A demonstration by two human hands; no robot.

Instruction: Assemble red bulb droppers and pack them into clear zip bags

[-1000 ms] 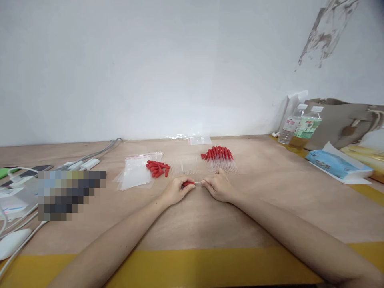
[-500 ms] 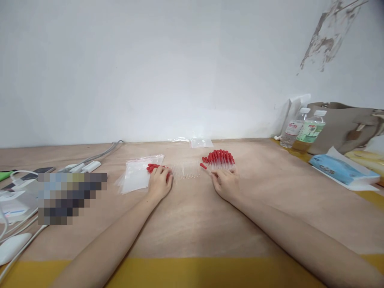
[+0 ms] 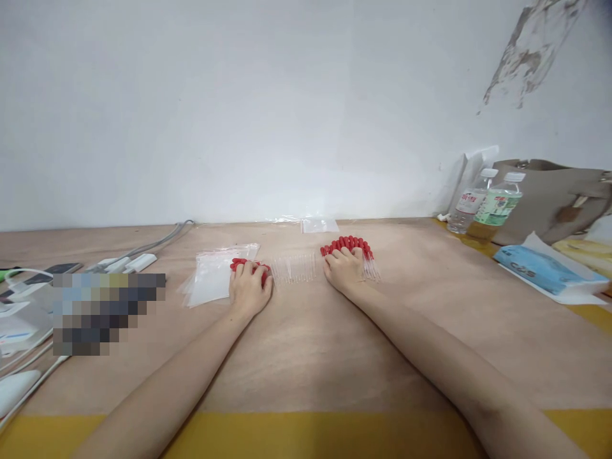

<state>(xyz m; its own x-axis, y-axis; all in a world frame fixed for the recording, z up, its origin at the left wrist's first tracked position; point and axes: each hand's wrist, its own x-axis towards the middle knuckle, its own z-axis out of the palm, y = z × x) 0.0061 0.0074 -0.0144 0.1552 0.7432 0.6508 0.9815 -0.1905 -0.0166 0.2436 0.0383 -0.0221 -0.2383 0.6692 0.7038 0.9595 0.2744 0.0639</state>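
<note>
My left hand (image 3: 248, 290) lies over a small pile of loose red rubber bulbs (image 3: 236, 262), its fingers bent and apart. Part of the pile is hidden under the fingers. Clear zip bags (image 3: 210, 277) lie flat just left of that hand. Between my hands runs a row of thin clear dropper tubes (image 3: 294, 268), side by side without bulbs. On the right, several droppers with red bulbs (image 3: 351, 242) form a curved row, tubes pointing toward me. My right hand (image 3: 344, 271) rests on the left part of this row, fingers spread across the bulbs and hiding some tubes.
A small clear bag (image 3: 320, 225) lies by the wall. At right are two bottles (image 3: 497, 204), a grey bag (image 3: 549, 197) and a blue tissue pack (image 3: 549, 268). Chargers and cables (image 3: 29, 319) crowd the left side, beside a blurred-out patch.
My right hand has moved forward and left onto the bulbs. The red-bulbed dropper that lay apart at the row's left end now sits close against the row. My left hand stays at the bulb pile.
</note>
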